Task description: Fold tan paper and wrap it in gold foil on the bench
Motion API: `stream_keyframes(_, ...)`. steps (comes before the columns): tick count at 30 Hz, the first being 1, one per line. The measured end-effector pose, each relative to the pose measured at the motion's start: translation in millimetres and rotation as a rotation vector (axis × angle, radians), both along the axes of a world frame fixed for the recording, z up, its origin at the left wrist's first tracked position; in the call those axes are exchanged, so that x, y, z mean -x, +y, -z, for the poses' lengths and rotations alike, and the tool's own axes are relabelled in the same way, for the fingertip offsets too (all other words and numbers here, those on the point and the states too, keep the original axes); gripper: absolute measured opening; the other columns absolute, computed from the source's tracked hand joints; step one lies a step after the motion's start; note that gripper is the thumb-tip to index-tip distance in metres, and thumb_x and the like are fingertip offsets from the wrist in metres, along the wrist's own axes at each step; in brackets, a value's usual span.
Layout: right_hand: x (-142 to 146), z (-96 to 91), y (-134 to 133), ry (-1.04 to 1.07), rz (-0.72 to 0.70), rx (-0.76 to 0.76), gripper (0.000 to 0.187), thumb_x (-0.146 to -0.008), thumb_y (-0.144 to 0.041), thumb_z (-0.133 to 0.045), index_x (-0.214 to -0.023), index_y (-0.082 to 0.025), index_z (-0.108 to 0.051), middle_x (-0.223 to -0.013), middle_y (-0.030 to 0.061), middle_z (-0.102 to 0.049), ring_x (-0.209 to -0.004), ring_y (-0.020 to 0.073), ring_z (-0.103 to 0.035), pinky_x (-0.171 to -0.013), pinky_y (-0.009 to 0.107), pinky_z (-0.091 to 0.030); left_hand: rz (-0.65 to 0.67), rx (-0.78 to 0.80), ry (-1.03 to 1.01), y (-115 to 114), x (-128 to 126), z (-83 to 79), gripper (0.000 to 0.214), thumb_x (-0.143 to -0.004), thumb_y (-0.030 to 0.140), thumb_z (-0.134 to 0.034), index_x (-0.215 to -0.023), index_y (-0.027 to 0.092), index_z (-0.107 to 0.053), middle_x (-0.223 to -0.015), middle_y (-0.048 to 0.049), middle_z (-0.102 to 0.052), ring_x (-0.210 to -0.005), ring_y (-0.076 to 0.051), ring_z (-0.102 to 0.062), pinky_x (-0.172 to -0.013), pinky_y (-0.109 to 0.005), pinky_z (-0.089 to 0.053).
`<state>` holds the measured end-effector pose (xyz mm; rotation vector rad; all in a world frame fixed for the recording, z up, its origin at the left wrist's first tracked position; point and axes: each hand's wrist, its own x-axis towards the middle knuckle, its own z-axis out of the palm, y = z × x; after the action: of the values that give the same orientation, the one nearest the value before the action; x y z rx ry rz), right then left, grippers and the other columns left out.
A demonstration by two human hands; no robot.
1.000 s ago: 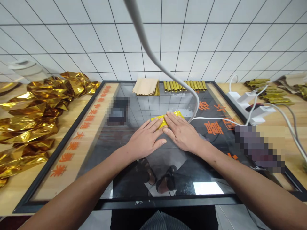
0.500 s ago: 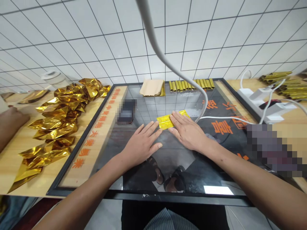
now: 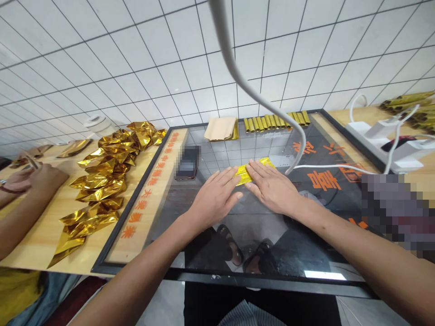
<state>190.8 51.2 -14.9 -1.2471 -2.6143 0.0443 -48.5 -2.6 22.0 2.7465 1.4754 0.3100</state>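
A shiny gold paper sheet lies flat on the black-framed glass panel, partly covered by my hands. My left hand rests palm down over its left end, fingers stretched out. Across its middle and right part lies my right hand, also flat with extended fingers. Behind them, toward the wall, stand a stack of brown-backed paper and a row of several small gold rolls.
Folded gold paper pieces trail along the table at left, where another person's hands work. A phone lies on the glass. A white cable arches over to the panel; a power strip is at right.
My left hand has slid right onto the left end of the gold sheet. The view has shifted left, showing more of the other person's hands.
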Motion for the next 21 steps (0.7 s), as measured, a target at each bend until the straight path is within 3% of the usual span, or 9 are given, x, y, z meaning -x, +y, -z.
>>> stream_keyframes(7, -2, 1.9, 1, -0.006, -0.004, 0.009, 0.078, -0.116, -0.055, -0.027, -0.167, 0.001, -0.044, -0.176, 0.0255, -0.037, -0.164, 0.0369, -0.037, -0.135, 0.056, -0.03, 0.003, 0.085, 0.1, 12, -9, 12.6, 0.062, -0.118, 0.053, -0.036, -0.165, 0.014, -0.048, -0.178, -0.0136, -0.038, -0.166, -0.028, -0.037, -0.135, -0.052, -0.033)
stream_keyframes(14, -2, 1.9, 2, 0.019, 0.013, 0.032, 0.077, -0.116, -0.057, -0.026, -0.171, -0.005, -0.04, -0.178, 0.021, -0.034, -0.168, 0.0338, -0.029, -0.138, 0.055, -0.024, 0.016, 0.0, 0.137, 5, 1, 27.0, 0.067, -0.118, 0.057, -0.031, -0.169, 0.017, -0.044, -0.179, -0.0132, -0.038, -0.167, -0.028, -0.035, -0.136, -0.051, -0.031)
stream_keyframes(21, -16, -5.9, 10, -0.054, 0.068, 0.021, 0.083, -0.116, -0.058, -0.016, -0.168, 0.002, -0.041, -0.177, 0.0267, -0.033, -0.168, 0.0325, -0.03, -0.137, 0.052, -0.028, 0.05, -0.016, 0.111, 5, 10, 31.6, 0.071, -0.117, 0.06, -0.027, -0.172, 0.017, -0.04, -0.18, -0.0137, -0.035, -0.168, -0.029, -0.033, -0.135, -0.053, -0.03)
